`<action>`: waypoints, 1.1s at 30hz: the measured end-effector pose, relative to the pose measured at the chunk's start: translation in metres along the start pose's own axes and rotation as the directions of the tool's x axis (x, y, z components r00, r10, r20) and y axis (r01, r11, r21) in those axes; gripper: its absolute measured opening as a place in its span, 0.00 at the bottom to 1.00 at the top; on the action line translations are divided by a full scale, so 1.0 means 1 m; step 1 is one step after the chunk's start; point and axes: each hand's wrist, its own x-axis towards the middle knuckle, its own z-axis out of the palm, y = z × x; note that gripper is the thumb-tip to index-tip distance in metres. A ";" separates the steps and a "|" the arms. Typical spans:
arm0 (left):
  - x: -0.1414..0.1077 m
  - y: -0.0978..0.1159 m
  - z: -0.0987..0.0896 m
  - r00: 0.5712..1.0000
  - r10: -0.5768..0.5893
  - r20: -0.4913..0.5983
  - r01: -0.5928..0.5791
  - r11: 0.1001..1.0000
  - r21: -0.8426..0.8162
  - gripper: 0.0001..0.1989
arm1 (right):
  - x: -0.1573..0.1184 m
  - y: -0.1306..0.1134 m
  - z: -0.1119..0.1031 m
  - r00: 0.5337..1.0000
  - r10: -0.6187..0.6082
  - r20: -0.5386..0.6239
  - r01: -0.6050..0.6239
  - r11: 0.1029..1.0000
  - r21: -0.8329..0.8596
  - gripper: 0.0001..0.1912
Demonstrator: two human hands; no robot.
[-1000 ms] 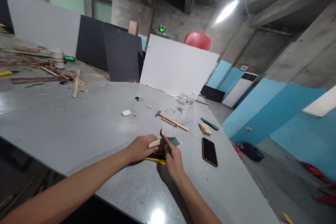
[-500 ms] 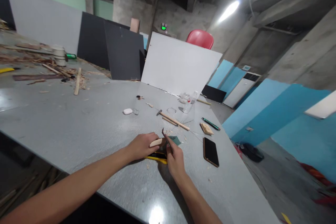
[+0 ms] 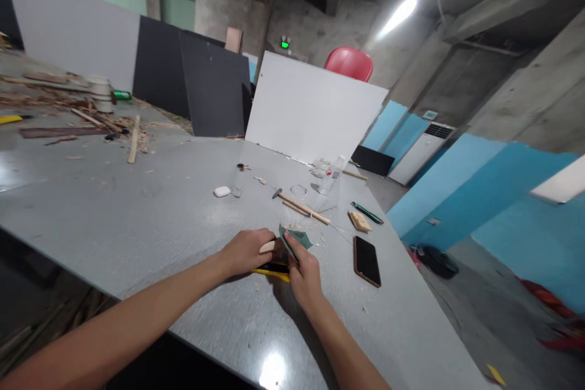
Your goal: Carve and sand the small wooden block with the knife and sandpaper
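Observation:
My left hand [image 3: 251, 251] is closed around a small piece of wood [image 3: 267, 247], whose pale end shows past the fingers. The rest of that piece is hidden or darker in colour. My right hand [image 3: 304, 271] pinches a bent piece of green sandpaper [image 3: 287, 242] right beside the wood. More green sheet [image 3: 301, 236] shows behind the fingers; I cannot tell if it is the same piece. Under both hands lies a yellow and black tool [image 3: 273, 274], mostly covered.
A hammer [image 3: 304, 207], a phone [image 3: 367, 261], a wooden block [image 3: 359, 221] and a green-black pen-like tool [image 3: 367, 212] lie around the hands. Farther off are a white case [image 3: 222, 192], keys [image 3: 242, 167] and a clear bottle [image 3: 332, 175]. Wood scraps [image 3: 134, 140] litter the far left.
The sandpaper in my right hand has turned, from a dark edge-on strip to its green face showing. My left hand stays around the wood.

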 end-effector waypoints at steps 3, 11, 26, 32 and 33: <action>0.000 -0.001 0.001 1.000 0.005 0.012 -0.005 1.000 0.002 0.03 | 0.000 0.001 0.001 1.000 -0.003 0.010 0.003 1.000 -0.005 0.32; 0.000 -0.004 0.005 0.999 0.039 -0.006 -0.039 0.999 0.036 0.07 | 0.001 0.003 0.002 0.999 0.028 0.045 -0.027 1.000 -0.016 0.33; -0.001 -0.003 0.003 1.000 0.018 0.000 -0.018 0.996 0.083 0.07 | 0.003 0.001 0.001 0.997 0.061 0.048 -0.060 0.998 -0.018 0.29; 0.000 -0.004 -0.001 1.000 0.013 0.004 -0.013 0.996 0.090 0.07 | 0.004 -0.002 0.000 0.997 0.068 0.045 -0.069 0.998 0.008 0.31; 0.000 -0.004 -0.001 1.000 0.010 0.007 -0.010 0.995 0.095 0.07 | 0.004 -0.002 0.000 0.996 0.070 0.048 -0.071 0.997 0.009 0.31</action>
